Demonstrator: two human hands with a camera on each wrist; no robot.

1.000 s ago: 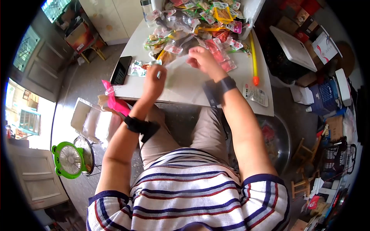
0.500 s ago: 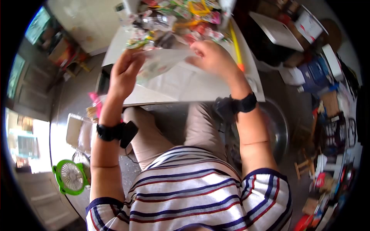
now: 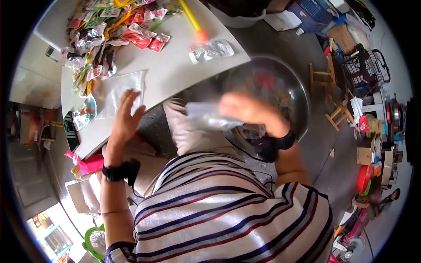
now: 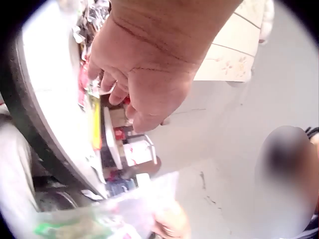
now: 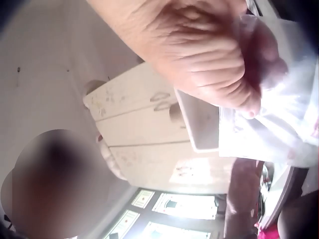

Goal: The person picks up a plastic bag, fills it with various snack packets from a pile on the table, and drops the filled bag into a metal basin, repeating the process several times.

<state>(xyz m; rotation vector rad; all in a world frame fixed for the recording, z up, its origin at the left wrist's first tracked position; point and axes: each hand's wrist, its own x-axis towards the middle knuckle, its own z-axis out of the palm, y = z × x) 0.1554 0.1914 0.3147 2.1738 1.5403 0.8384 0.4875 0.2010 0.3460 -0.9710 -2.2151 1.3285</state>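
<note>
My right hand (image 3: 247, 109) grips a clear plastic bag (image 5: 271, 137) with its fingers folded over the top edge. Blurred by motion, it hangs over my lap beside the metal basin (image 3: 302, 94). Green and white shapes show through this bag (image 4: 94, 224) in the left wrist view. My left hand (image 3: 125, 122) holds nothing, its fingers loosely extended by the table's front edge. Flat on the table beneath those fingertips lies another clear plastic bag (image 3: 131, 81).
A heap of small snack packets (image 3: 98, 37) covers the table's far left. Nearer lie a silver packet (image 3: 212, 51), a yellow stick (image 3: 190, 17) with an orange end, and a phone (image 3: 70, 131). Pink plastic (image 3: 90, 164) hangs by the table's left corner.
The head view has turned right. Both hands were at the bag above the table; now the left has let go, and the right has carried it right and toward the body.
</note>
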